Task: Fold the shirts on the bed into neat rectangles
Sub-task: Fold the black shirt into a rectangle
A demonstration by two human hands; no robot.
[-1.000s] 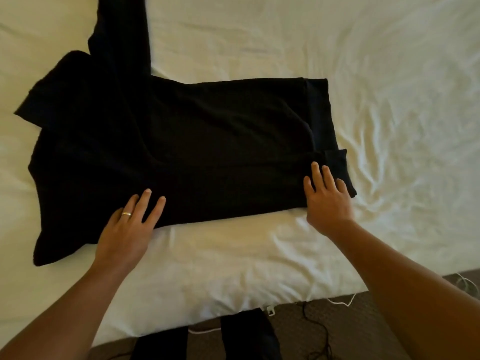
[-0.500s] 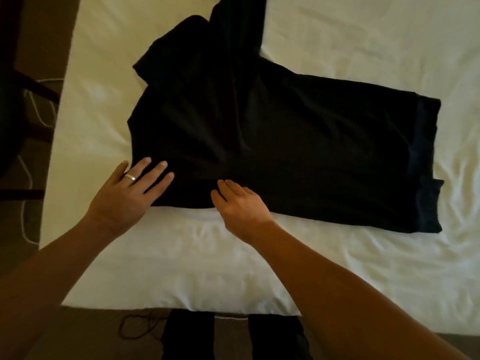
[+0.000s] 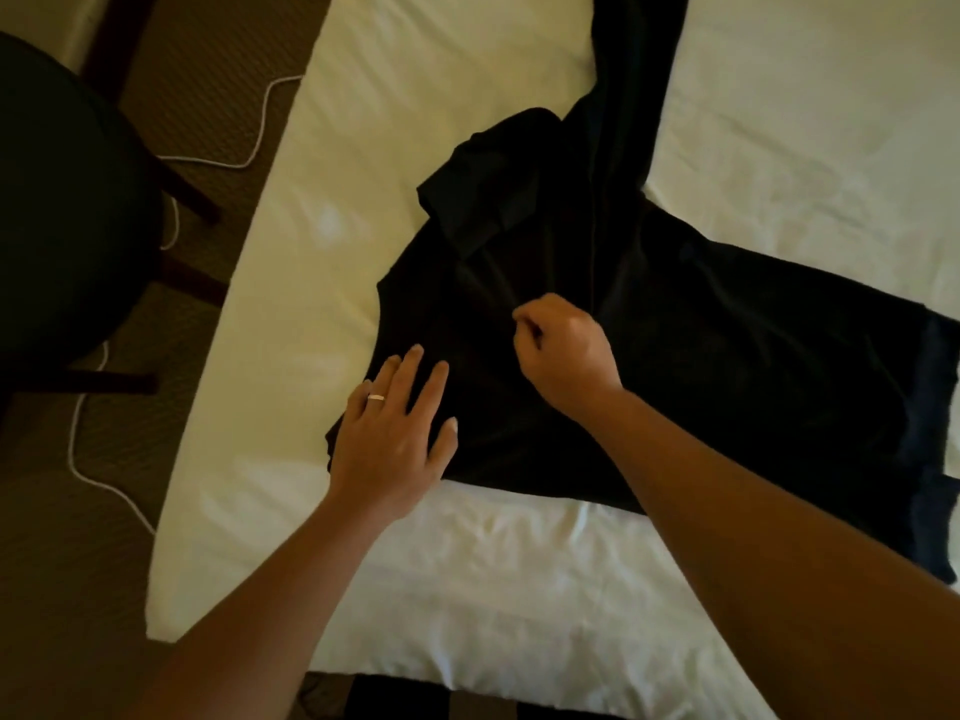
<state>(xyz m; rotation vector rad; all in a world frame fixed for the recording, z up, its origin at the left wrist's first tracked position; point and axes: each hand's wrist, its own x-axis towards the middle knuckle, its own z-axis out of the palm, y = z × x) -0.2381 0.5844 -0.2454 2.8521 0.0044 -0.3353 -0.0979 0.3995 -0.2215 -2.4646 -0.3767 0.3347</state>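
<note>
2 hands are working on the black shirt (image 3: 727,387); left hand (image 3: 395,439) is pressing flat, fingers spread; right hand (image 3: 566,350) is pinching fabric, fingers curled.

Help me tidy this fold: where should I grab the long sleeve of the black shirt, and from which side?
Probably pinch the sleeve partway up, where it lies as a flat strip on the white sheet. Come from its right edge, which is bare of other cloth; the left edge runs beside bunched fabric. Its cuff is out of view.
</note>
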